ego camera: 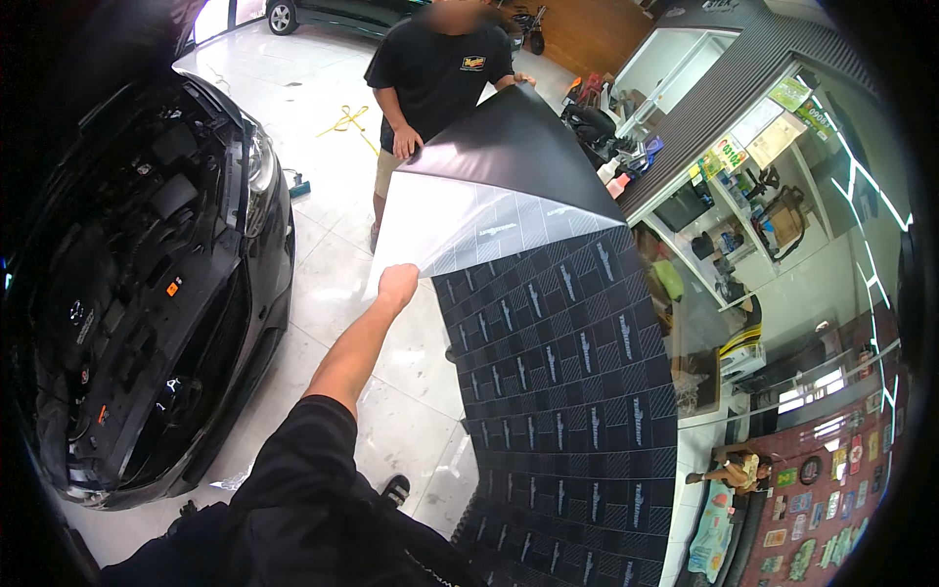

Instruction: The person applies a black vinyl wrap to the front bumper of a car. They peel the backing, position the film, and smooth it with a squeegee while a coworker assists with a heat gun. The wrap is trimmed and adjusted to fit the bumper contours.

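Observation:
My left hand (pixel 400 285) is closed on the lower left edge of a glossy white and translucent sheet (pixel 455 220), with the arm stretched out. My right hand is out of view. A smooth black film (pixel 528 139) lies at an angle above the white part and meets it along a slanting line. Below spreads a long dark sheet (pixel 557 381) printed with a repeated pattern and lettering, running down to the picture's bottom edge. Across from me, a co-worker in a black T-shirt (pixel 440 73) has one hand at the black film's top corner and the other at its left edge.
At left stands a black car (pixel 257 293) with its engine bay exposed. Yellow tape or strap (pixel 345 121) lies on the tiled floor. To the right are a glass-fronted shelf unit (pixel 733 220), bottles and other items. A seated person (pixel 741 469) is far off at lower right.

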Action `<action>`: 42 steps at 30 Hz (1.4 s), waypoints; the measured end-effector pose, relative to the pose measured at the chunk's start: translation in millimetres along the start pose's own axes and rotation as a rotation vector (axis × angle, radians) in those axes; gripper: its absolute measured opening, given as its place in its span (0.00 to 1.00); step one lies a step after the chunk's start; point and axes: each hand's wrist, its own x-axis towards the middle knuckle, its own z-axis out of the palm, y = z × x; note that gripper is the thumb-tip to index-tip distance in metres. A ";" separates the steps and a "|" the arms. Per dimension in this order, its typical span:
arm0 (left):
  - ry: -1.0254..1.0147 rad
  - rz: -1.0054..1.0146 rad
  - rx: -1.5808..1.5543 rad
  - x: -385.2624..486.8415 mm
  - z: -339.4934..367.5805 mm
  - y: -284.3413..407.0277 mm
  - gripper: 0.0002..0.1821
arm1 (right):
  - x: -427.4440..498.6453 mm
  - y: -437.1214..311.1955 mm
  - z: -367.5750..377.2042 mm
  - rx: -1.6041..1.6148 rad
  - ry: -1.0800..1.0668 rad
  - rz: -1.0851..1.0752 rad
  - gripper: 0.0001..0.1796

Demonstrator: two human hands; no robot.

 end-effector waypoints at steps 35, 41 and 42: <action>-0.170 -0.256 -0.050 -106.0 47.0 0.9 0.13 | -9.3 -60.8 136.3 0.244 -0.262 -0.842 0.09; -0.366 -0.422 -0.118 -304.9 45.8 7.6 0.13 | 6.7 -142.6 205.7 0.499 -0.433 -0.979 0.18; -0.405 -0.463 -0.117 -342.4 42.0 7.8 0.13 | 6.2 -152.0 211.9 0.531 -0.482 -0.970 0.19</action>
